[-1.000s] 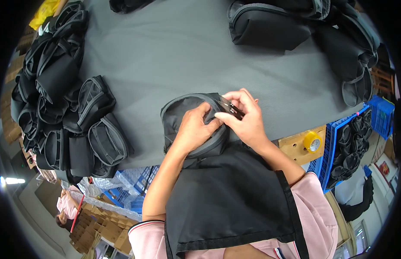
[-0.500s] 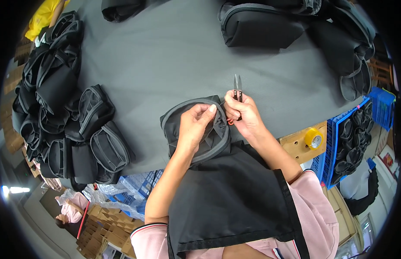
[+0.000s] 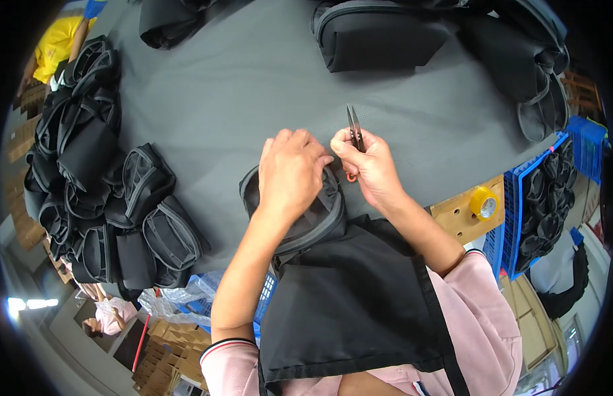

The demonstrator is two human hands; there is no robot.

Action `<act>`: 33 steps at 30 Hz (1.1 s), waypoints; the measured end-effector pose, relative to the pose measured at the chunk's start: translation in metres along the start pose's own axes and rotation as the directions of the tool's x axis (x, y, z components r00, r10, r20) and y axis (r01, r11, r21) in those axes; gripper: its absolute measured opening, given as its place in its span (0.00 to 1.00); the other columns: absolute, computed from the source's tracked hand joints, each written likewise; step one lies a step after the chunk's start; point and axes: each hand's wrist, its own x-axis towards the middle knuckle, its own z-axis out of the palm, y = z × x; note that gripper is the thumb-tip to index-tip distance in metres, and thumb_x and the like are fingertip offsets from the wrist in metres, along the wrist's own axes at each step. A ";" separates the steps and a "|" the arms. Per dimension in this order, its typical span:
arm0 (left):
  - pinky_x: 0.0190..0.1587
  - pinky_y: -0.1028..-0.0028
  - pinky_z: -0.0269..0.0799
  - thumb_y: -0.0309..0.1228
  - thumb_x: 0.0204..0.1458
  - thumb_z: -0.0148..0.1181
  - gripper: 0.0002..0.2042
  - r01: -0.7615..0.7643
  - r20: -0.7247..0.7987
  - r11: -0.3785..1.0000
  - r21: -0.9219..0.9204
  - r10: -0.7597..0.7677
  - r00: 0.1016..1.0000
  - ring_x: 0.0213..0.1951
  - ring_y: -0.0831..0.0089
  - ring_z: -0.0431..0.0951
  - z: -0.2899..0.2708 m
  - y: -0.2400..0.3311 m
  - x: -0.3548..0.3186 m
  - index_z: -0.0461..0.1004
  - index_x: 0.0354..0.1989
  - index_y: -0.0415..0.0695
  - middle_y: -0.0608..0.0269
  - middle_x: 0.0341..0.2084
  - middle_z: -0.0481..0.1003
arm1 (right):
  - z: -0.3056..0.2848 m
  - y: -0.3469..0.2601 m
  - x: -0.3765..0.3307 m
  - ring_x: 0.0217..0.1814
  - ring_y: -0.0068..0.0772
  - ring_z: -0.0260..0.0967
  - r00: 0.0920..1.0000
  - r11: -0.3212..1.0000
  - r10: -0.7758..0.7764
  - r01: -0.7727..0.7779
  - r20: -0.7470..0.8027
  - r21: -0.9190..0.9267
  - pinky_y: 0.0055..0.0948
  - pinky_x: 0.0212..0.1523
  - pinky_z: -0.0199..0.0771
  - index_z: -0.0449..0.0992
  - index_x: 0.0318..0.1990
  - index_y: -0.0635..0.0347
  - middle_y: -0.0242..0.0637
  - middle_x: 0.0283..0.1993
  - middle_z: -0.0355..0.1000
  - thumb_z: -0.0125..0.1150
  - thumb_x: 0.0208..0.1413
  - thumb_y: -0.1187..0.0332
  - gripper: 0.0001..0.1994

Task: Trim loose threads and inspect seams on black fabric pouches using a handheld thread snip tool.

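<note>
A black fabric pouch (image 3: 319, 224) with a grey-edged open mouth sits at the table's near edge, against my dark apron. Over its far rim lies my left hand (image 3: 290, 171), back upward, fingers curled around the edge; the fingertips are partly hidden. Just to the right, my right hand (image 3: 372, 165) is closed on a pair of thread snips (image 3: 354, 125). Their two slim blades point away from me, tips slightly apart, and a red-orange finger loop shows below the fist.
Many similar black pouches (image 3: 88, 148) are heaped at the left. Larger black pouches (image 3: 382, 39) lie across the far side. At right are a yellow tape roll (image 3: 483, 203) on a wooden board (image 3: 457, 214) and a blue crate (image 3: 511, 218) of pouches. A person in yellow (image 3: 57, 45) is at far left.
My left hand has gone from a pinch at the pouch's right rim to a curl over its far rim, hiding more of the mouth. The snips have shifted slightly left and their blades show more separately.
</note>
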 end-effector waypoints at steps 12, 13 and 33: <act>0.37 0.67 0.66 0.34 0.46 0.60 0.09 0.268 0.295 0.907 -0.325 -0.171 0.940 0.32 0.65 0.72 -0.006 -0.027 0.017 0.76 0.26 0.41 0.62 0.23 0.73 | -0.011 0.029 -0.035 0.41 0.24 0.64 0.963 0.809 -0.270 0.221 -0.011 -0.545 0.24 0.45 0.69 0.70 0.40 0.64 0.33 0.39 0.62 0.61 0.48 0.74 0.12; 0.36 0.68 0.66 0.34 0.46 0.60 0.09 0.251 0.286 0.911 -0.326 -0.158 0.945 0.32 0.65 0.72 -0.004 -0.027 0.017 0.76 0.26 0.41 0.62 0.22 0.73 | -0.009 0.031 -0.034 0.39 0.24 0.65 0.956 0.804 -0.293 0.235 -0.019 -0.547 0.24 0.43 0.69 0.71 0.39 0.64 0.33 0.37 0.63 0.62 0.47 0.74 0.11; 0.38 0.65 0.67 0.39 0.44 0.63 0.16 0.192 -0.114 0.924 -0.332 -0.241 0.964 0.34 0.59 0.72 -0.019 0.013 -0.037 0.71 0.32 0.39 0.55 0.31 0.71 | -0.033 0.041 -0.043 0.30 0.11 0.54 0.977 0.872 -0.156 0.068 -0.144 -0.485 0.11 0.26 0.56 0.67 0.42 0.60 0.23 0.32 0.60 0.59 0.51 0.73 0.11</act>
